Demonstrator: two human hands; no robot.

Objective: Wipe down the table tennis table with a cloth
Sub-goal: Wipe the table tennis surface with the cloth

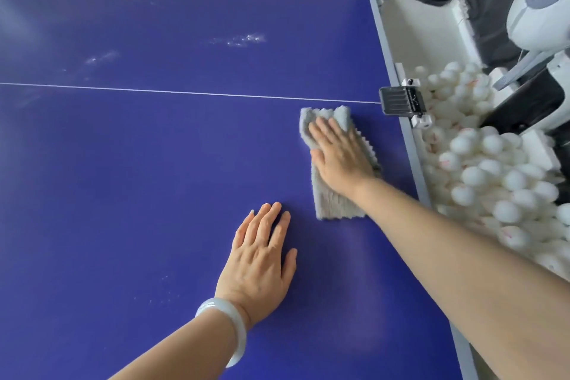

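While my right hand (337, 157) presses flat, fingers extended, on the grey cloth (334, 170) near the blue bench's (154, 163) right edge, my left hand (262, 259) rests open; no legible writing.

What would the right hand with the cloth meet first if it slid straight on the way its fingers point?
The right hand, flat on the grey cloth, points up the picture. It would first cross the thin white line; past it lies bare blue table with pale smudges. Nothing seems to block it.
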